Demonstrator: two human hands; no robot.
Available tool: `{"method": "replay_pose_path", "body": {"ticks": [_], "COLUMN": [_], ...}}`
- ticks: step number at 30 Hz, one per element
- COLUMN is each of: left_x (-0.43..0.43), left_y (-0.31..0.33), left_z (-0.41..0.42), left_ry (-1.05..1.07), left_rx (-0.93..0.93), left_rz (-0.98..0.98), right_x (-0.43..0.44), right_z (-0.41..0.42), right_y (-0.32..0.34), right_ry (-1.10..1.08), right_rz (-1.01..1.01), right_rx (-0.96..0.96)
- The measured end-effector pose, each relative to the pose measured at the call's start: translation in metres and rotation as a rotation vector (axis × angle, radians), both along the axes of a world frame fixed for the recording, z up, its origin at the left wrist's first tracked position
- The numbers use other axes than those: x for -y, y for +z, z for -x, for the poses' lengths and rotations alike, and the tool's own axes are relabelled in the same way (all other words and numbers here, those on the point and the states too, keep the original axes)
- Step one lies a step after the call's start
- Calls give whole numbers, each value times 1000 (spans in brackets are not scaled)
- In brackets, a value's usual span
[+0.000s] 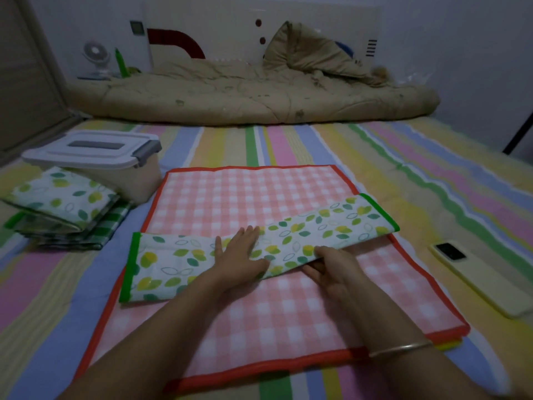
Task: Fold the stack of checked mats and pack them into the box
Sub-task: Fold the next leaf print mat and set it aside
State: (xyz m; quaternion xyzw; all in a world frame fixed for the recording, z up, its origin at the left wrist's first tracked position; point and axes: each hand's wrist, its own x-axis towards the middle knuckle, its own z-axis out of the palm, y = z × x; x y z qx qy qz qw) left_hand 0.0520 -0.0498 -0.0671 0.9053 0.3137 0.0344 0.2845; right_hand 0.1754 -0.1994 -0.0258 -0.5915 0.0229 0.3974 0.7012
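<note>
Covering the striped bed (375,157), a pink checked mat (245,197) lies flat with a folded leaf-print mat (178,261) across it. The left hand (239,255) presses flat and open on the fold, while the right hand (331,269) pinches its near edge, fingers tucked beneath. Behind sits the lidded box (95,160).

- leaf-print mat (178,262): white with green and yellow leaves, green binding at the ends, folded into a long narrow strip, lying crosswise on the pink mat; left half flat, right half lifted and angled up toward the far right.
- pink checked mat (259,197): pink-white check, orange-red binding, spread flat on the striped bed, top of a stack; a yellow edge shows under its near right corner.
- folded mats (62,210): leaf-print side up, green check underneath, piled at left, touching the box.
- box (115,163): beige plastic tub, white lid on, grey latch, far left behind the folded pile.
</note>
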Motion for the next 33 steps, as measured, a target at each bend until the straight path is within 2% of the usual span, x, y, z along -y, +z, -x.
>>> {"method": "replay_pose_path", "body": {"ticks": [1, 3, 6, 10, 13, 16, 18, 20, 22, 25, 27, 29, 33], "left_x": [-3, -5, 0, 13, 20, 23, 20, 11, -9, -38, -49, -54, -54], "left_y": [3, 9, 8, 5, 1, 6, 15, 24, 25, 26, 28, 29, 28], "left_z": [2, 2, -6, -20, -22, -8, 11, 43, 81, 124, 139, 145, 143], "left_ry": [-28, -104, -142, -129, -145, -88, 92, 342, 568, 845, 902, 854, 826], "left_rx": [7, -95, -211, -179, -54, 271, 521, 671, 676, 766, 758, 680, 600], "left_rz": [54, 28, -95, -163, -192, -146, -166, -154, -19, 544, 850, 929, 767], "right_x": [1, 2, 5, 8, 3, -3, -11, -21, -29, -34, -36, -39, -40], "right_z": [1, 4, 6, 15, 23, 34, 41, 51, 62, 82, 89, 90, 93], "right_y": [0, -1, -4, 3, 2, 4, 2, -7, -17, -27, -36, -43, -38], "right_ry": [5, 5, 39, 42, 83, 180, 235, 273, 362, 596, 730, 794, 868], "right_rz": [9, 63, 241, 372, 361, 223, 122, 70, 94, 233, 363, 453, 502], "right_rx": [50, 202, 598, 1089, 1332, 1376, 1397, 1533, 1634, 1665, 1698, 1711, 1624]}}
